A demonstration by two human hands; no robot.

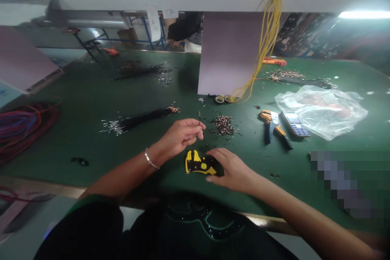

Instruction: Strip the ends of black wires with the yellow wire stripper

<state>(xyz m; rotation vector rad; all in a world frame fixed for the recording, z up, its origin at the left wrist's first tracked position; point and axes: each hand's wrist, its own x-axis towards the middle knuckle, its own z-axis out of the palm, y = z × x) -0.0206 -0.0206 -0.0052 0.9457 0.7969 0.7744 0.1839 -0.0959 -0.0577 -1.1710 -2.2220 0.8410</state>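
Between the thumb and fingers of my left hand [189, 132] is a short thin black wire [199, 118], its pale tip pointing up. My right hand [233, 169] curls around the handles of a yellow and black wire stripper [199, 163]; its jaws face left, and the handle ends are hidden in the palm. Just beyond my hands lies a heap of short black wire pieces with coppery ends [224, 124]. A bundle of black wires [143, 118] rests to the left, with silvery tips at one end and bare copper at the other.
On the right lie an orange and black stripping tool [272, 126], a keypad phone [295, 123] and a clear plastic bag [326, 109]. Yellow wires [268, 28] hang from the shelf [195, 0] beside tape rolls [219, 99]. Red and blue cable coils [24, 128] sit left. A person's arm [184, 28] shows behind.
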